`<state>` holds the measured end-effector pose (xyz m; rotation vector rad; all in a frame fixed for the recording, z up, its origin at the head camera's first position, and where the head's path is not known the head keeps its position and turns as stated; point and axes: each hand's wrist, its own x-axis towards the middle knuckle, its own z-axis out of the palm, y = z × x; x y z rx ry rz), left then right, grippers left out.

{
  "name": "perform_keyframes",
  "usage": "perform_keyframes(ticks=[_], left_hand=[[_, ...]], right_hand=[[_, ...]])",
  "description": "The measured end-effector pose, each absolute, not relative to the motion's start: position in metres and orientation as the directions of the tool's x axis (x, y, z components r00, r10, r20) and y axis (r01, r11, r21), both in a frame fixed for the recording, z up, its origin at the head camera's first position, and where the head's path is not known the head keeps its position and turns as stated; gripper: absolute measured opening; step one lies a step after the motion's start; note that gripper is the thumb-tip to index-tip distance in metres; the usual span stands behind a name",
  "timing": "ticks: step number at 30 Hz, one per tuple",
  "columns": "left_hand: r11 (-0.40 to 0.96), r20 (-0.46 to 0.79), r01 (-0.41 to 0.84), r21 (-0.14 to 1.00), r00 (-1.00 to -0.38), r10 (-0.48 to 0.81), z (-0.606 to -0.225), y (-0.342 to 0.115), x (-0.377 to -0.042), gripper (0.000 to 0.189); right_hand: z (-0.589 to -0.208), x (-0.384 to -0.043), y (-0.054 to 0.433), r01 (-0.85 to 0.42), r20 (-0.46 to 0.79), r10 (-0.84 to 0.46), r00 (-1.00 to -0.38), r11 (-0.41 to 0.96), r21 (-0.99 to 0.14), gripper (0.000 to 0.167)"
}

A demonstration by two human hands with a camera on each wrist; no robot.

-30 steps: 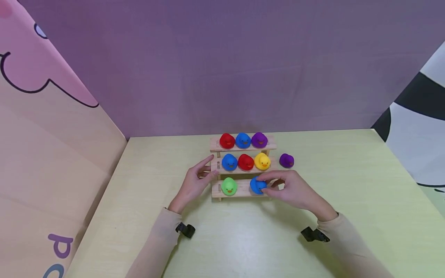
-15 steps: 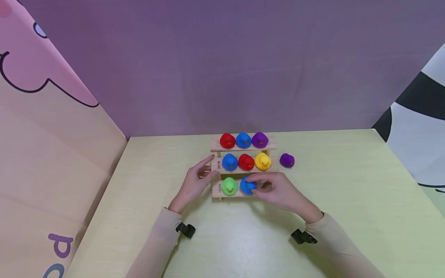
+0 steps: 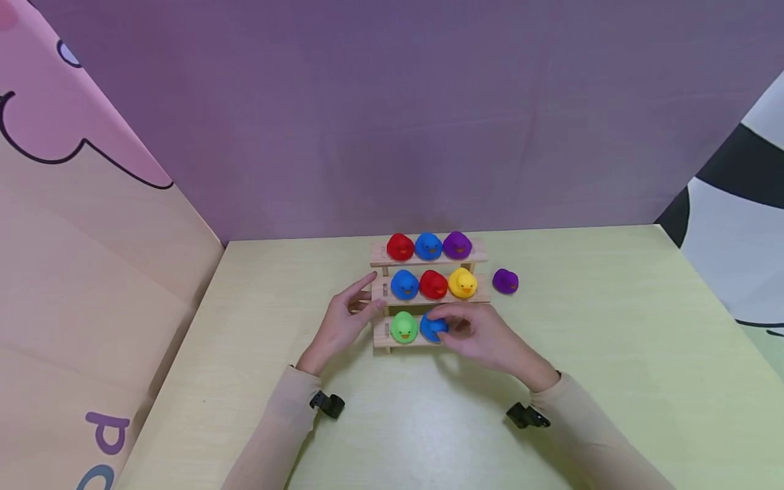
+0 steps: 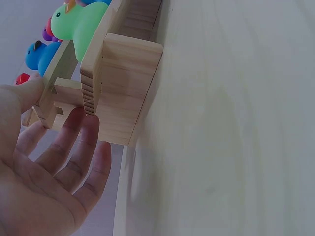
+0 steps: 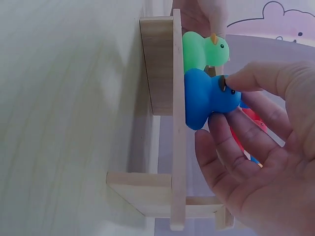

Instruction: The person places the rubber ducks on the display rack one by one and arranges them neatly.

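Observation:
Several rubber ducks stand on a three-tier wooden rack. My right hand pinches a blue duck by its head, thumb on one side and fingers on the other, on the lowest tier. That duck stands upright against a green duck to its left. My left hand holds the rack's left end; in the left wrist view its thumb lies on the middle tier's board and its fingertips touch the wood below. The blue duck's right side is partly hidden by my right fingers in the head view.
Red, blue and purple ducks fill the top tier. The middle tier bears blue, red and yellow ones. A purple duck lies on the table right of the rack.
My right hand has slid the blue duck leftward along the lowest tier, from its right part to beside the green duck. The left hand has stayed on the rack's left end.

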<state>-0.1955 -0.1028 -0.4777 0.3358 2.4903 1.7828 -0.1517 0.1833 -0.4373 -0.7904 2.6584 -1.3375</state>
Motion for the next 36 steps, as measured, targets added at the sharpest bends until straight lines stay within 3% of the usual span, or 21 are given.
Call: perform_keyframes(ticks=[36], left_hand=[[0.311,0.080,0.145,0.939,-0.974,0.214,-0.4784,-0.1034,-0.1968,0.061]], right_hand=[[-0.4348,-0.1491,0.1816,-0.395,0.173,-0.428,-0.887,0.512,-0.763,0.030]])
